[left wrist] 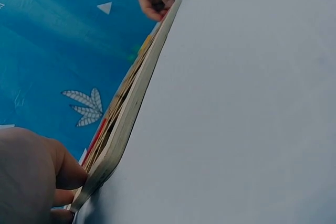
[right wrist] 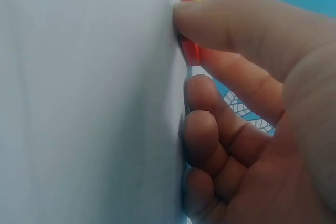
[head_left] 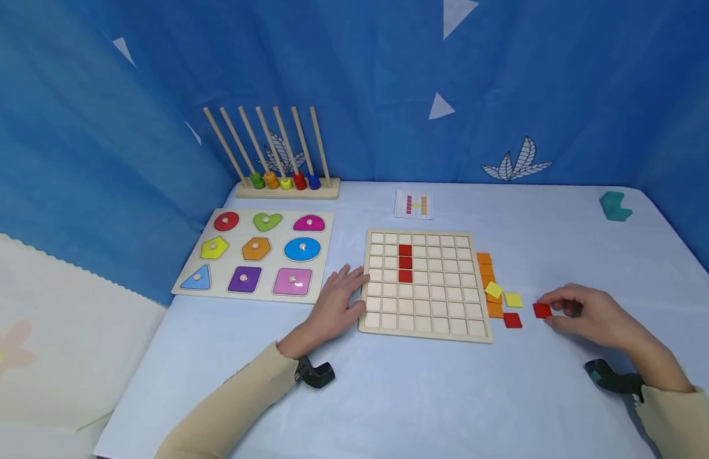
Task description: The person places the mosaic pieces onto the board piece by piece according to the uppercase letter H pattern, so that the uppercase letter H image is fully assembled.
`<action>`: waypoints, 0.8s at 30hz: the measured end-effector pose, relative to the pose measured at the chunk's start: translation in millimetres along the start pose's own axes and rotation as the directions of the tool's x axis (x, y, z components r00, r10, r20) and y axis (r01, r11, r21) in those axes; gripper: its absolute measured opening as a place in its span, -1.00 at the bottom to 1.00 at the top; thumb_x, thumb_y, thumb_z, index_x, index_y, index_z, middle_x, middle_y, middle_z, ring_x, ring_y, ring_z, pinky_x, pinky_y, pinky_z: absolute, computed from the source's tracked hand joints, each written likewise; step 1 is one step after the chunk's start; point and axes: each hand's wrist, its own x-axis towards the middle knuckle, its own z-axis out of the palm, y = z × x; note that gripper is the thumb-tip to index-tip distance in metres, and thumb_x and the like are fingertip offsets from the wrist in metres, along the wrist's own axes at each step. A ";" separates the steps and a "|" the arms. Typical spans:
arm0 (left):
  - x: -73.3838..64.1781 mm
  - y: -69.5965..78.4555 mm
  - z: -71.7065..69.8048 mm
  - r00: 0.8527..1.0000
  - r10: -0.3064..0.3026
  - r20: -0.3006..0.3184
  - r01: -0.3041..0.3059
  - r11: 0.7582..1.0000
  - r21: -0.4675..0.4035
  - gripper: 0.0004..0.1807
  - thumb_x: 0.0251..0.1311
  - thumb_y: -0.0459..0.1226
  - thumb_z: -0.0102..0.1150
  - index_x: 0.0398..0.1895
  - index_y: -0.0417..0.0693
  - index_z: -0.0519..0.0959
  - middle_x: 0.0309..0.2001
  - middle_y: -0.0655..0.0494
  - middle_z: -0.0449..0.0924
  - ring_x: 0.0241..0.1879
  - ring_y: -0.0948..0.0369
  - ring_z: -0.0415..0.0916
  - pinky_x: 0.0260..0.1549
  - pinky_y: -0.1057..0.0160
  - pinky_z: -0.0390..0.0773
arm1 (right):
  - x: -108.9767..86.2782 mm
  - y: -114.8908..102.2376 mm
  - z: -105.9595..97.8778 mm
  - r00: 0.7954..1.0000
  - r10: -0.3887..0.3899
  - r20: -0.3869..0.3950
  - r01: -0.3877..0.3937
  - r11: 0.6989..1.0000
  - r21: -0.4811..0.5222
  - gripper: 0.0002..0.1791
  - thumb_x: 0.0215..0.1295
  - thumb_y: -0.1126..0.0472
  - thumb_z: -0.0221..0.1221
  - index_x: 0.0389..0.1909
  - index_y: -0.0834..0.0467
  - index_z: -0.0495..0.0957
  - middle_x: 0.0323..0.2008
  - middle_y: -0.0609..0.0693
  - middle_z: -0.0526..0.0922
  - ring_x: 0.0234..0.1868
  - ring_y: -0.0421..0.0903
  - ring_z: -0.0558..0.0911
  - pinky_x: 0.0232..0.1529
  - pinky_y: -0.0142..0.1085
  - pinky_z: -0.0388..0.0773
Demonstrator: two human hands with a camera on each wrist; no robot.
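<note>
Between right fingers (head_left: pixel 563 294): square red tile (head_left: pixel 541 311), edge facing board (head_left: pixel 423 307).

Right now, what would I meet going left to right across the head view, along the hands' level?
Shape puzzle board → left hand → gridded board → orange tiles → loose red tile → pinched red tile → right hand.
</note>
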 end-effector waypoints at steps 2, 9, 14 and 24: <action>-1.2 -1.4 -1.6 1.000 -0.006 -0.004 0.006 1.000 -0.001 -0.42 0.25 -0.28 0.01 0.37 -0.19 0.49 0.50 -0.15 0.34 0.60 -0.18 0.06 0.57 -0.24 0.00 | 1.8 -1.4 2.3 1.000 -0.011 -0.010 0.011 1.000 0.002 -0.59 -0.06 0.34 0.52 -0.12 0.25 0.70 -0.36 -0.06 0.57 -0.40 -0.36 0.32 -0.44 -0.51 0.41; 0.7 -0.6 -0.2 1.000 0.005 0.000 -0.005 1.000 -0.019 -0.42 0.25 -0.29 0.01 0.37 -0.21 0.49 0.50 -0.16 0.34 0.59 -0.19 0.05 0.56 -0.27 -0.01 | 2.8 -2.4 -1.2 0.999 0.041 0.008 -0.041 0.999 -0.006 -0.59 -0.04 0.27 0.51 -0.12 0.26 0.69 -0.31 0.00 0.62 -0.38 -0.35 0.34 -0.43 -0.50 0.42; -0.2 1.1 1.7 1.000 -0.001 0.006 0.001 1.000 -0.018 -0.42 0.24 -0.29 0.01 0.37 -0.20 0.49 0.50 -0.15 0.34 0.60 -0.17 0.06 0.57 -0.24 -0.01 | 9.6 -9.8 -6.6 0.999 -0.002 -0.038 0.002 1.000 -0.003 -0.63 -0.05 0.30 0.50 -0.16 0.27 0.70 -0.30 0.05 0.67 -0.40 -0.39 0.37 -0.42 -0.53 0.47; 3.2 1.4 -0.3 1.000 0.006 0.006 -0.006 1.000 0.003 -0.41 0.24 -0.29 0.01 0.38 -0.20 0.48 0.50 -0.15 0.33 0.59 -0.18 0.06 0.56 -0.25 0.00 | 52.6 -58.3 -11.9 0.972 -0.196 -0.131 0.194 0.981 -0.023 -0.67 -0.04 0.31 0.50 -0.18 0.21 0.73 -0.32 -0.03 0.70 -0.36 -0.33 0.45 -0.36 -0.47 0.53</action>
